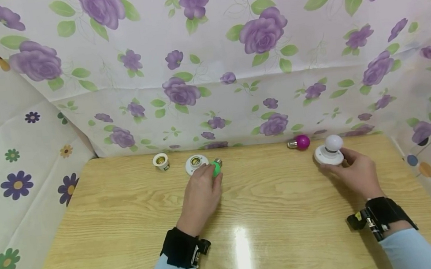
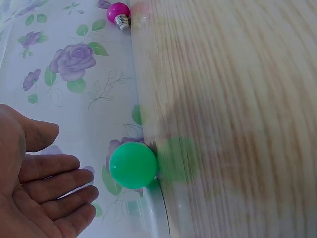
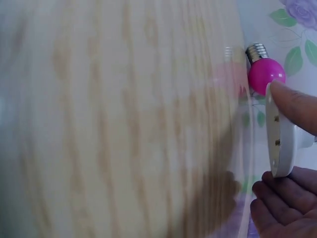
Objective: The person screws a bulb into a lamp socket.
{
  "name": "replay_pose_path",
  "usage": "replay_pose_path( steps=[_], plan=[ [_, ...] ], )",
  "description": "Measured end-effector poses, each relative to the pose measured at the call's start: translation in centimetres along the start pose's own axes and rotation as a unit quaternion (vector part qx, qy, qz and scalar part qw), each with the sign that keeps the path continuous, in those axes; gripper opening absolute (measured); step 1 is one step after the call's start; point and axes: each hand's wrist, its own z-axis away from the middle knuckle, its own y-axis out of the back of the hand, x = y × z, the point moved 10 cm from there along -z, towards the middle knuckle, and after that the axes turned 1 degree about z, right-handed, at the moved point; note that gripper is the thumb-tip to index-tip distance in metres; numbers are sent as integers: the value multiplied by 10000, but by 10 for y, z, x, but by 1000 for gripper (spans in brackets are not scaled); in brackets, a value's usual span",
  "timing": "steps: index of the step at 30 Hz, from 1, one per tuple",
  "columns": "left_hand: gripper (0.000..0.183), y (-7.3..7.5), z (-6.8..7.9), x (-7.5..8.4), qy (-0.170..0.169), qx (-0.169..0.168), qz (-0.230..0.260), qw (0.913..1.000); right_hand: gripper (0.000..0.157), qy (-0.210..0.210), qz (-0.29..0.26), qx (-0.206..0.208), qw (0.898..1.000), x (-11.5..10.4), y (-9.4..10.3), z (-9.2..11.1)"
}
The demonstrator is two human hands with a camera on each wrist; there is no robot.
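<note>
In the head view my left hand (image 1: 201,192) reaches over a green light bulb (image 1: 216,169) that lies on its side by a round white lamp holder (image 1: 190,167). The left wrist view has the fingers loosely extended, with a gap between them and the green bulb (image 2: 132,165). On the right, my right hand (image 1: 357,173) grips another round white lamp holder (image 1: 327,158), which carries a white bulb (image 1: 334,142). Thumb and fingers pinch its rim in the right wrist view, where the underside of the holder (image 3: 277,134) shows, raised off the table.
A magenta bulb (image 1: 303,142) lies at the table's back edge, left of my right hand. Further left stands a small white socket (image 1: 160,161). Flowered cloth (image 1: 207,64) hangs directly behind the wooden table (image 1: 273,216).
</note>
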Motion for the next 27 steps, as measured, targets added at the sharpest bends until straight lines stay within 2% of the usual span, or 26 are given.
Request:
replay_pose_path(
  steps=[7, 14, 27],
  plan=[
    [32, 0, -1, 0, -12, -27, -47, 10000, 83, -7, 399, 4, 9992, 0, -1, 1],
    [33, -1, 0, 0, 0, -30, -57, 10000, 84, -5, 527, -79, 9986, -6, 0, 5],
    [34, -2, 3, -2, 30, -63, -66, 10000, 76, 60, 937, -180, 9954, -9, -1, 8]
  ],
)
